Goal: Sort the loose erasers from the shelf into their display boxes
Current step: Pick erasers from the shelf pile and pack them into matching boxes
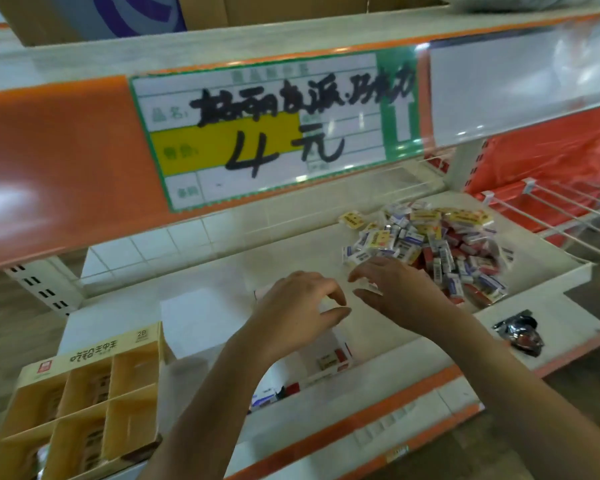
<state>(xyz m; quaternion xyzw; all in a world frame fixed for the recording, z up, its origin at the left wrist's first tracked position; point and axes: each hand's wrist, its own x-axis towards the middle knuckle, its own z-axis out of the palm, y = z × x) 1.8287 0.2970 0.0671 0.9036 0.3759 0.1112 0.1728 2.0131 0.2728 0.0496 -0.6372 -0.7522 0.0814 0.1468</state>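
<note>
Shelf (291, 251) — white, orange-edged, seen from above.

Eraser pile (440, 247): loose erasers in blue-white, red and yellow wrappers, heaped at the shelf's far right.

Left hand (298, 310): over the shelf's middle, palm down, fingers curled with thumb and forefinger drawn near each other; whether they pinch anything cannot be told, for the view is blurred.

Right hand (399, 289): just right of the left one, at the near edge of the pile, fingers bent around a small pale piece (368, 284), seemingly an eraser; the grip itself is unclear.

White box (329, 365): below the hands, open, with a few red-and-white erasers inside; more erasers lie at its near left end.

Tan box (84, 393): at the near left, divided into compartments, some holding wrapped stock.

Blank white box (198, 320): between the tan box and the hands.

Dark foil wrapper (518, 332): crumpled, at the near right of the shelf, well apart from the pile.

Price tag (267, 129): handwritten, on the upper shelf's orange rail, marked "4元".
</note>
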